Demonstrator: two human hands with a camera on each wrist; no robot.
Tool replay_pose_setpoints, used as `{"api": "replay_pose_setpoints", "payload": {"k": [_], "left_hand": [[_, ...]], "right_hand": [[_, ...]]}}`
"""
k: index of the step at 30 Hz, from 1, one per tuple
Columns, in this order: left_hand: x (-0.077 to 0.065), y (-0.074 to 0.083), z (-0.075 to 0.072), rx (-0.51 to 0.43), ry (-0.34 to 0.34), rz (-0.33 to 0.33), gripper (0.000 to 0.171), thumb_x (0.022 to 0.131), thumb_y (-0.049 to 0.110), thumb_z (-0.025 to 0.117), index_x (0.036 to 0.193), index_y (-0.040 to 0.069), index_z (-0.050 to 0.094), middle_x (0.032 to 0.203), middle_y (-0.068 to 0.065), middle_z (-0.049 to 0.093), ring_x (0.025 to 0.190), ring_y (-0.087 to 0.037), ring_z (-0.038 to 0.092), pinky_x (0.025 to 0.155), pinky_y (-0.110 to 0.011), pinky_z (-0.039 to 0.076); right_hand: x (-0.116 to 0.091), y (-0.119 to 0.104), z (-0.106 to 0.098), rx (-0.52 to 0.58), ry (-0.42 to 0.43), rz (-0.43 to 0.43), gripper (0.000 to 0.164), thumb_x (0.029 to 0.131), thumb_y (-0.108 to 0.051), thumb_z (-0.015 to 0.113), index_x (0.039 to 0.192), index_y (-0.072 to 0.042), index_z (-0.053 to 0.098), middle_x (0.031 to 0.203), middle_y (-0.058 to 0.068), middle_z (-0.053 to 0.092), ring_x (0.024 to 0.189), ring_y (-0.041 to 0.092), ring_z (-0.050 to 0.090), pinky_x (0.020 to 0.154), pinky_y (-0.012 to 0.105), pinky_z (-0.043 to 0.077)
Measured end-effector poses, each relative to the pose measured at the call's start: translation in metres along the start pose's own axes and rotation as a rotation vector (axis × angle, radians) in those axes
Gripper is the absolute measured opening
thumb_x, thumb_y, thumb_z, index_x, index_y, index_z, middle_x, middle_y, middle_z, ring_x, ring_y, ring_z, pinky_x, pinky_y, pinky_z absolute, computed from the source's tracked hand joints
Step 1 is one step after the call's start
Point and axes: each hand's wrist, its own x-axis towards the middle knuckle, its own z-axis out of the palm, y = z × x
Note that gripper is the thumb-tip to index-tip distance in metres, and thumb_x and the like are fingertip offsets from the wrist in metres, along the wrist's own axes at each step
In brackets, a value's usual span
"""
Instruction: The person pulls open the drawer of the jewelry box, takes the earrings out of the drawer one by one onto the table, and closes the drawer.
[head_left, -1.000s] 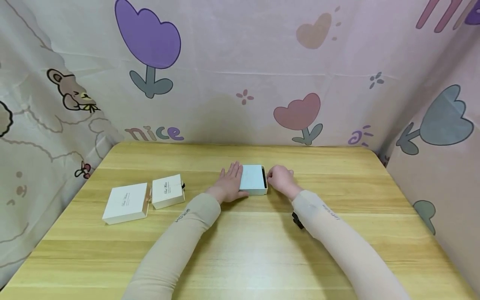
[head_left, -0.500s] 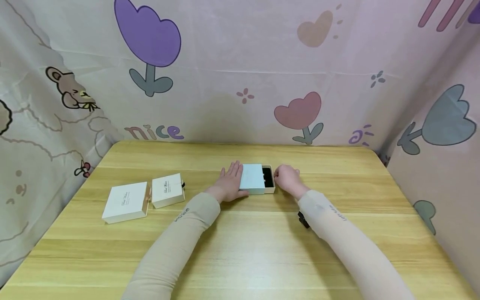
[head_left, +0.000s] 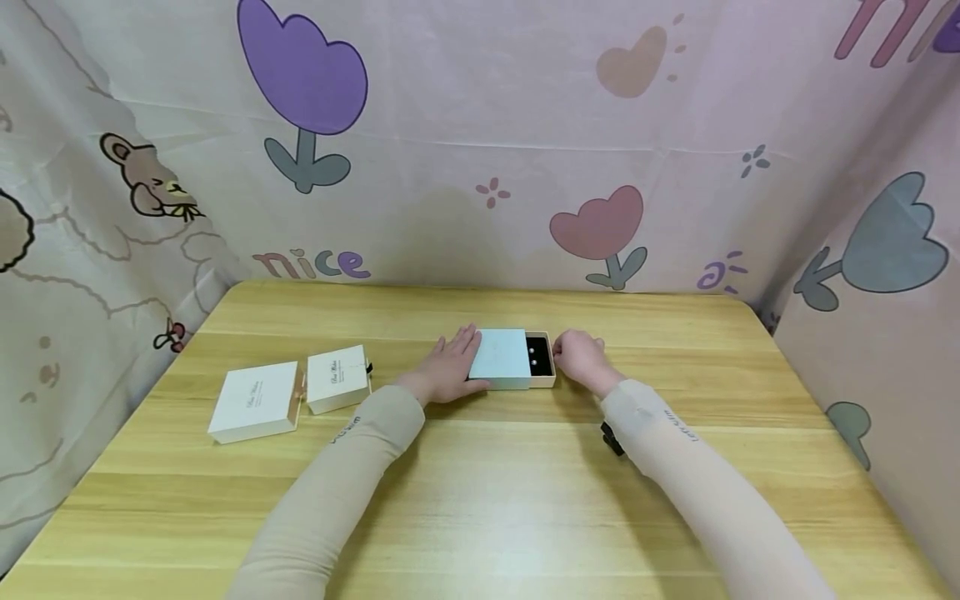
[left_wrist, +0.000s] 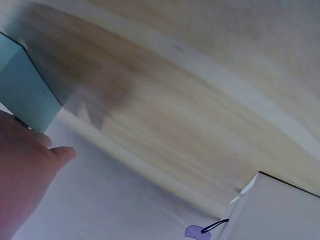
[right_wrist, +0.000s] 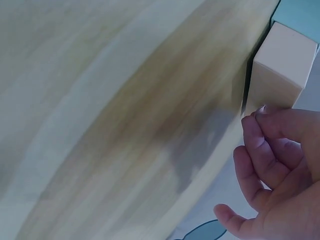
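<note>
A light blue drawer box [head_left: 501, 358] lies on the table in the head view. Its cream inner drawer [head_left: 542, 382] sticks out partway on the right. A black insert [head_left: 542, 357] with small pearl-like studs shows inside it. My left hand [head_left: 444, 371] rests with straight fingers against the left side of the blue sleeve. At the drawer's outer end, my right hand [head_left: 583, 358] pinches with thumb and forefinger. In the right wrist view, the fingertips [right_wrist: 257, 114] meet at the drawer's end wall [right_wrist: 275, 92]; whatever small tab lies between them is hidden.
Two white boxes with printed lids stand at the left: a larger box [head_left: 257, 402] and a smaller box [head_left: 337, 379] with a black ribbon tab. All lie on a wooden table [head_left: 480, 500]. A patterned curtain [head_left: 442, 150] rises behind and at both sides.
The drawer has slid out to the right with my right hand, baring the black insert. Lately the blue sleeve and my left hand have shifted slightly left.
</note>
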Motion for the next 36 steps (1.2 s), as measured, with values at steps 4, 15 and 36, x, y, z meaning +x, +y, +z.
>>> {"api": "replay_pose_setpoints", "payload": {"k": [4, 15, 36], "left_hand": [[0.0, 0.0, 0.001, 0.042, -0.018, 0.004, 0.085, 0.095, 0.053, 0.039, 0.149, 0.0, -0.001, 0.157, -0.017, -0.005, 0.146, -0.029, -0.003, 0.117, -0.052, 0.009], [-0.002, 0.002, 0.001, 0.041, -0.03, 0.038, 0.083, 0.097, 0.05, 0.037, 0.149, -0.001, -0.001, 0.157, -0.019, -0.006, 0.146, -0.03, -0.004, 0.117, -0.052, 0.008], [-0.003, 0.006, 0.001, 0.055, -0.019, 0.068, 0.083, 0.096, 0.052, 0.037, 0.149, -0.001, 0.001, 0.157, -0.019, -0.004, 0.146, -0.03, -0.002, 0.116, -0.053, 0.008]], "right_hand": [[0.001, 0.004, -0.001, -0.002, -0.002, -0.01, 0.017, 0.086, -0.006, 0.055, 0.084, -0.006, 0.072, 0.092, 0.009, 0.072, 0.084, 0.024, 0.06, 0.095, 0.059, 0.034], [-0.003, 0.013, -0.003, -0.007, -0.009, -0.02, 0.024, 0.086, -0.004, 0.056, 0.062, -0.009, 0.061, 0.062, 0.0, 0.057, 0.068, 0.018, 0.049, 0.092, 0.057, 0.035], [-0.015, 0.015, -0.014, -0.089, 0.133, -0.143, 0.018, 0.085, -0.004, 0.056, 0.091, -0.003, 0.073, 0.096, 0.012, 0.072, 0.093, 0.033, 0.064, 0.086, 0.053, 0.044]]}}
